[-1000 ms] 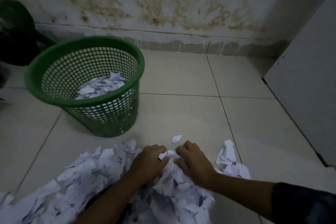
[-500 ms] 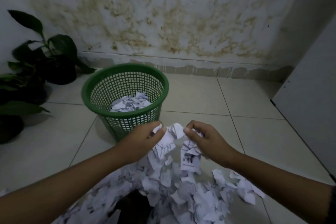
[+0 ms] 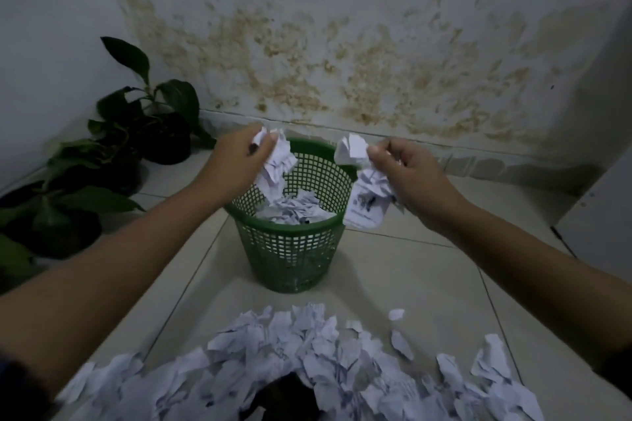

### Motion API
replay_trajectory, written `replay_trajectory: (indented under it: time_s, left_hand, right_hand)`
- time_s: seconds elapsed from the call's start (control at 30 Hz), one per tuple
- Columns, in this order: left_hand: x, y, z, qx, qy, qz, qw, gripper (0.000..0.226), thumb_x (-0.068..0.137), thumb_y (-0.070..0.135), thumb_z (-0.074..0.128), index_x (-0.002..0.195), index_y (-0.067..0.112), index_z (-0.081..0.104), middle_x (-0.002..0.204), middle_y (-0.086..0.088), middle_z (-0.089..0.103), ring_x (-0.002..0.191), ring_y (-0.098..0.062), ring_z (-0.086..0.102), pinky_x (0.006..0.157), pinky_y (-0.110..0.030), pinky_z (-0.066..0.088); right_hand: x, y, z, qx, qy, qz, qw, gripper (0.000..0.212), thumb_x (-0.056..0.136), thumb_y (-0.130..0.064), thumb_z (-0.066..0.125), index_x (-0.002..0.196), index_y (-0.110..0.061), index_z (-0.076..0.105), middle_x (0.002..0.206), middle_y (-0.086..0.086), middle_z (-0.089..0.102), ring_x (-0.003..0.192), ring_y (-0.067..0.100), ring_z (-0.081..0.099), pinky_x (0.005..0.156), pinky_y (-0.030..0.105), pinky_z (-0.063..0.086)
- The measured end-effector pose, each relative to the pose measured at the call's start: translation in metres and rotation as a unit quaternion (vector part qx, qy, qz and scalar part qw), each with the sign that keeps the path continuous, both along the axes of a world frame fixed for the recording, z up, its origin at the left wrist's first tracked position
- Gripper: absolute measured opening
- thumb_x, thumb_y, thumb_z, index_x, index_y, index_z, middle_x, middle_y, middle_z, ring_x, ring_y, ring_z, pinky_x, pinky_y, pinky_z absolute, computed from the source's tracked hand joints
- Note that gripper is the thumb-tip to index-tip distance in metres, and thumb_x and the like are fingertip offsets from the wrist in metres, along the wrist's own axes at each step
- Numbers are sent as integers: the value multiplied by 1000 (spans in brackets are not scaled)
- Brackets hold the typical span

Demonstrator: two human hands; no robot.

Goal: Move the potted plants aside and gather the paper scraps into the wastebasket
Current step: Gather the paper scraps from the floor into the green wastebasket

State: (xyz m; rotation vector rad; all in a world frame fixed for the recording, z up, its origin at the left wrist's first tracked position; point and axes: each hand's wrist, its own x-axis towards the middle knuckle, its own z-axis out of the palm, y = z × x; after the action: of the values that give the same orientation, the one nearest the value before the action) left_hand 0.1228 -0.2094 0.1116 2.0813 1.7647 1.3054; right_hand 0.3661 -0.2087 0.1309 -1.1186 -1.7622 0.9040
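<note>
- Green mesh wastebasket point(image 3: 294, 249), upright on the tiled floor point(image 3: 410, 284) at mid-scene, partly filled with white paper scraps point(image 3: 294, 210).
- Left hand point(image 3: 239, 161), over the basket's far-left rim, grip clamped on a crumpled wad of paper point(image 3: 275, 164) that hangs down over the basket's mouth.
- Right hand point(image 3: 407, 174), over the basket's right rim, grip pinched on a second wad point(image 3: 364, 181); lowest piece printed with a dark mark, dangling just outside the right edge of the rim.
- Both forearms bare, stretched out from the near corners toward the basket.
- Large heap of torn paper point(image 3: 307, 369) spread across the near floor, well apart from the basket's base; a few loose bits point(image 3: 396, 314) lying at its right far edge.
- Dark shape in the near middle of the heap, too dim to identify.
- Three potted plants point(image 3: 113, 147) with dark green leaves, lined along the left wall from the far corner toward the near side, clear of the basket.
- Far wall point(image 3: 342, 44) white, blotched with brownish stains above a low skirting strip.
- Pale panel point(image 3: 602, 202) at the right edge of the scene.
</note>
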Motion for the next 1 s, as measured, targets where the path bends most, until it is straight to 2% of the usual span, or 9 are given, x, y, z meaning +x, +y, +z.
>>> replay_trajectory:
  time_s: [0.07, 0.2, 0.3, 0.4, 0.47, 0.67, 0.8, 0.9, 1.0]
  left_hand:
    - [-8, 13, -7, -31, 29, 2, 999, 28, 95, 31, 50, 103, 5, 59, 96, -18, 64, 82, -26, 59, 65, -27, 36]
    - [-21, 24, -28, -220, 160, 10, 962, 71, 85, 48, 60, 145, 34, 25, 133, -7, 55, 116, -26, 53, 97, -39, 41]
    - [-26, 25, -36, -211, 168, 3, 963, 72, 85, 55, 55, 145, 37, 21, 130, -3, 57, 118, -24, 54, 101, -46, 40]
    - [-28, 17, -38, -173, 128, -14, 977, 64, 87, 52, 53, 143, 32, 29, 129, -2, 58, 119, -21, 53, 103, -46, 39]
    - [-29, 8, -42, -144, 91, -17, 985, 57, 89, 47, 53, 141, 29, 35, 129, -2, 59, 118, -19, 54, 103, -45, 40]
    - [-18, -31, -50, -24, 55, -24, 998, 37, 91, 45, 45, 120, 25, 53, 116, 8, 57, 107, -7, 53, 96, -48, 44]
    - [16, -75, -59, 28, 84, -123, 988, 21, 91, 35, 43, 97, 20, 56, 94, 10, 52, 88, -1, 47, 81, -22, 43]
    - [48, -92, -86, 10, 143, -240, 960, 18, 91, 32, 47, 96, 17, 58, 92, 7, 54, 88, -3, 46, 80, -15, 34]
    - [83, -91, -130, -100, 152, -304, 935, 38, 91, 49, 42, 113, 21, 56, 114, 5, 52, 108, -6, 44, 89, -17, 30]
  right_hand:
    - [-19, 20, -1, 9, 8, -25, 1000, 25, 96, -27, 50, 76, -13, 55, 72, 9, 59, 60, 15, 56, 51, 23, 42]
    - [-55, 49, -16, 14, 29, -91, 995, 26, 95, -29, 50, 71, -20, 53, 79, 4, 62, 82, 27, 61, 72, 36, 48]
    - [-70, 60, -33, -6, -2, -104, 995, 19, 95, -28, 48, 84, -16, 55, 83, -2, 59, 86, 19, 55, 74, 32, 45]
    - [-75, 61, -45, -85, -84, -34, 992, 32, 93, -40, 50, 117, -19, 55, 125, 3, 57, 112, 22, 55, 96, 38, 45]
    - [-72, 54, -43, -103, -109, 2, 989, 45, 94, -42, 49, 133, -20, 46, 135, 5, 51, 117, 21, 51, 93, 32, 41]
    - [-38, 20, -22, -10, -68, 30, 997, 19, 96, -24, 48, 107, -16, 61, 104, 7, 64, 96, 20, 60, 84, 35, 53]
    - [10, -1, -29, 4, -93, 16, 996, 18, 95, -19, 50, 99, -8, 64, 92, 11, 67, 85, 20, 64, 70, 27, 53]
    - [47, -18, -49, -24, -135, 5, 990, 18, 95, -20, 51, 98, -9, 65, 90, 8, 67, 83, 17, 64, 68, 25, 52]
    - [78, -32, -83, -51, -200, -13, 978, 17, 95, -20, 51, 98, -12, 65, 91, 4, 67, 82, 18, 62, 71, 29, 51]
